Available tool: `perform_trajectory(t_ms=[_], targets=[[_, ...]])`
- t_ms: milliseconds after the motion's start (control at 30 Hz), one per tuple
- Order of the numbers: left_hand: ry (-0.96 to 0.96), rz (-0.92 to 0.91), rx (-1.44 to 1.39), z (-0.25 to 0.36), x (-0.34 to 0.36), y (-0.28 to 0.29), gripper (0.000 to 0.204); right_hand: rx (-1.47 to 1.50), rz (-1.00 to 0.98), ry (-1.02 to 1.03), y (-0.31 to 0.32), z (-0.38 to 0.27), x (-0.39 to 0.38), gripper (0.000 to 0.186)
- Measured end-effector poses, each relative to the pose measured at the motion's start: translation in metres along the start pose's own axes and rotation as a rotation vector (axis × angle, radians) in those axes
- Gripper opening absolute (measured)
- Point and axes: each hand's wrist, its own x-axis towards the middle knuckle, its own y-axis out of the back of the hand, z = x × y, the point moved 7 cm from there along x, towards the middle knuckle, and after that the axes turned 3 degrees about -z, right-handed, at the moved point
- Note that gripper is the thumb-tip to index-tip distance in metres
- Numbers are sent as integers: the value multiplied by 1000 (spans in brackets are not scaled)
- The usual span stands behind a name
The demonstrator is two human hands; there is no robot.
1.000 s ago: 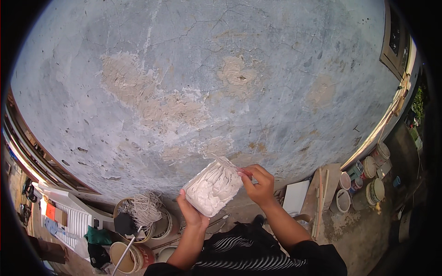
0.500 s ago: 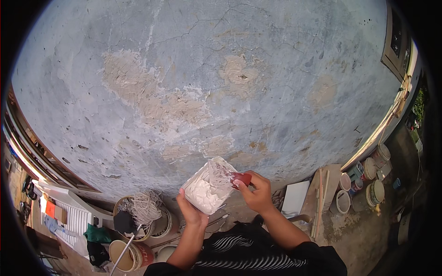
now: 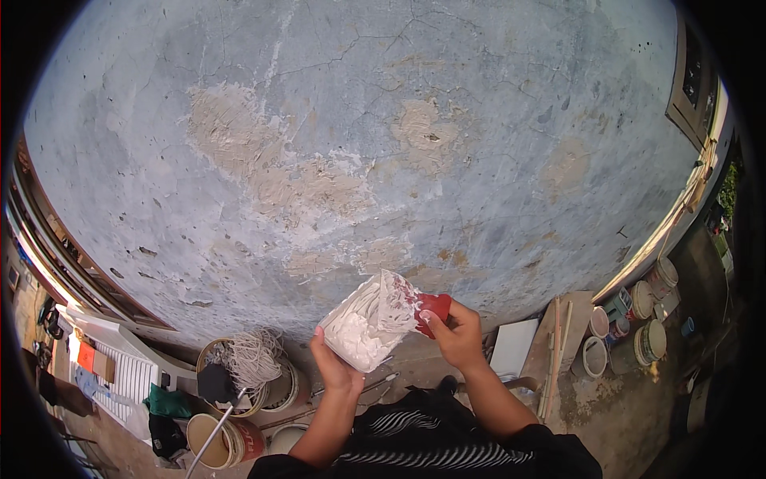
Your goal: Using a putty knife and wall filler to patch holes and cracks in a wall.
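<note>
My left hand is closed round the left and lower side of a pale rectangular tray heaped with creamy white paste. In my right hand is a red-handled scraper, thumb on top, its wide blade smeared with paste and lying over the upper right part of the tray. Beyond both hands is a pale blue-grey wall with cracks, flaking spots and rough beige patches.
Below left stand buckets, one holding pale tangled cord, beside a white slatted object. Boards, long sticks and several pails line the wall's foot at right. Framed openings edge both sides of the wall.
The scraper has turned so its red handle and wide blade show over the paste, and has shifted slightly right with my right hand. The tray moved slightly right.
</note>
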Motion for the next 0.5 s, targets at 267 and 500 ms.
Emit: perform_trajectory(t_ms=[267,500], targets=[[-4,-1,-19,1,2,-2,70,438,129,-206,20,26,10,20],[-33,-38,-28,2,7,3,70,685,259,-332,25,39,12,25]])
